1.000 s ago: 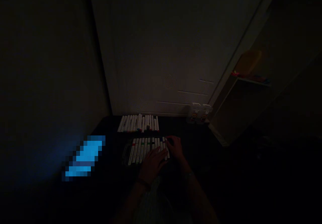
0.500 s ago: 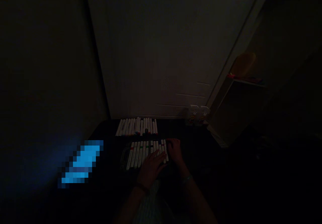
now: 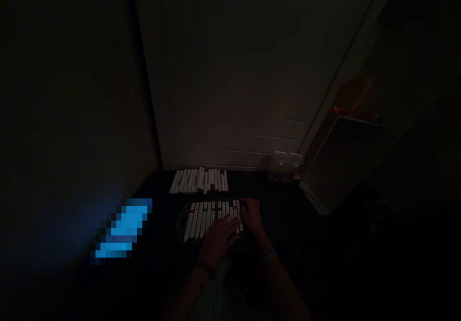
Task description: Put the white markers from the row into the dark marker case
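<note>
White markers with coloured bands lie side by side in a near row (image 3: 197, 221) on a dark table. My left hand (image 3: 219, 237) rests across the right half of this row, palm down, its fingers stretched out and a little apart. At the row's right end, my right hand (image 3: 253, 215) has its fingers curled in against the last markers; darkness hides what they grip. The dim outline of a clear case with a handle (image 3: 179, 222) shows at the row's left end. Behind, a second row of white markers (image 3: 185, 181) lies near the wall.
Two clear holders (image 3: 286, 166) stand at the table's back right. A glowing blue, pixelated screen (image 3: 124, 229) is at the left. To the right is a shelf unit (image 3: 333, 157) with an orange object (image 3: 355, 92) on top. The room is very dark.
The whole view has shifted slightly, so things sit a little farther right in it. Both hands keep nearly the same place on the near row of markers.
</note>
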### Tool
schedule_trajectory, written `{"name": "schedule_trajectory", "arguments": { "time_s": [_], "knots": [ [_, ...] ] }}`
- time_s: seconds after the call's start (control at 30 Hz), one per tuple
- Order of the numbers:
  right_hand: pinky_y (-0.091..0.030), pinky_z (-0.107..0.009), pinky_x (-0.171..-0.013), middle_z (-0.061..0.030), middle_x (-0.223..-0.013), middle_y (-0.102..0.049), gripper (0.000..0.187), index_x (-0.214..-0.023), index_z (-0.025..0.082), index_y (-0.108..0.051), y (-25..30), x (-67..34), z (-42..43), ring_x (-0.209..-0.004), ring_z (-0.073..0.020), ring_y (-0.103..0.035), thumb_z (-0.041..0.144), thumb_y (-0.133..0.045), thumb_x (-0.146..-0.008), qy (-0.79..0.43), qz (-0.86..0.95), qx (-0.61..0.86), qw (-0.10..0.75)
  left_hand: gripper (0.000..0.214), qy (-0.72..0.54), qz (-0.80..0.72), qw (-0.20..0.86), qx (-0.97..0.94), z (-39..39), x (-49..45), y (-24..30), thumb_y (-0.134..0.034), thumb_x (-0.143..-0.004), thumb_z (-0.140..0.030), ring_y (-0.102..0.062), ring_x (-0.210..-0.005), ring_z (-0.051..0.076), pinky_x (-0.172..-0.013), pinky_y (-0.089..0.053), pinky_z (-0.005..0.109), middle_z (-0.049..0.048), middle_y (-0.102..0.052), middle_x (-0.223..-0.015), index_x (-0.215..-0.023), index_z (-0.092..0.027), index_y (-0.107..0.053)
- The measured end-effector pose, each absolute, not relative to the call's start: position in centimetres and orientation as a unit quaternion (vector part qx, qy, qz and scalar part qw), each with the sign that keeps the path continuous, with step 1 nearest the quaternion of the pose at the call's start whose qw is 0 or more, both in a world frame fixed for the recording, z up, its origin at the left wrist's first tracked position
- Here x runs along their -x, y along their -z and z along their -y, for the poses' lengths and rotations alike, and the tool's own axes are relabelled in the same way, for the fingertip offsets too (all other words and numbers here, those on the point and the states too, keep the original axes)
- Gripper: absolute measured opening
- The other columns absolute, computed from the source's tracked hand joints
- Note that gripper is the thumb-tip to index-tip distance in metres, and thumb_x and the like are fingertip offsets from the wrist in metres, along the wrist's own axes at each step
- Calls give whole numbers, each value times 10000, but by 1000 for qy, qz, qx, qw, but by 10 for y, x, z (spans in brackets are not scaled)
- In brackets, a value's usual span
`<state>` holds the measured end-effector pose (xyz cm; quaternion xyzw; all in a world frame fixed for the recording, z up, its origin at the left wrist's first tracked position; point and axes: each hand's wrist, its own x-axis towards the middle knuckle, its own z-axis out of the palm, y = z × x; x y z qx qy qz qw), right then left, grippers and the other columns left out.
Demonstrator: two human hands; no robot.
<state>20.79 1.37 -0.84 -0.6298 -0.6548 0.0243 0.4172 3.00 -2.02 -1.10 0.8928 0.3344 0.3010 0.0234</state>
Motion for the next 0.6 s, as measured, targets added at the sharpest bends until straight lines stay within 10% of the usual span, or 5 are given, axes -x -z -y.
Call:
{"name": "schedule_trajectory", "arguments": {
  "time_s": [0.6],
  "knots": [
    [-361, -342, -893, -20, -963, -608, 262, -961, 238, -607, 11, -207, -13, -994, -187, -483, 155, -424, -792, -45, 643, 611, 460, 418, -303, -328, 27, -895, 21, -28, 10, -509, -842, -326, -406, -1228, 241, -965, -410, 467, -19, -523, -1280, -1256, -323, -449]
  ]
}}
